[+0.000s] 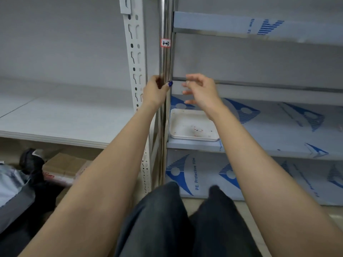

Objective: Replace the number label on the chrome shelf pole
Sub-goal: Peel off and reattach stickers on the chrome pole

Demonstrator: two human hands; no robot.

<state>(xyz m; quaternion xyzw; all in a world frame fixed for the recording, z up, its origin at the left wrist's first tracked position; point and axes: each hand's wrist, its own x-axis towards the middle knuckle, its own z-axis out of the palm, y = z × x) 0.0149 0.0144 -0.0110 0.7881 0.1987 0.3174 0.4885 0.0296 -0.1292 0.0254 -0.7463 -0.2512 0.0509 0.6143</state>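
A vertical chrome shelf pole (164, 58) runs down the middle of the head view. A small white label (165, 43) with a red border and handwritten "3-03" is stuck on it. Lower down, my left hand (156, 91) grips the pole, its thumb with a dark blue nail wrapped across the front. Just right of the pole, my right hand (201, 90) hovers with fingers spread and blurred; whether it holds anything is unclear.
A white tray (193, 127) with small red and white scraps sits on the steel shelf (259, 145) covered in blue-printed protective film. A white perforated upright (136, 52) stands left of the pole. Boxes and dark bags lie on the floor at lower left.
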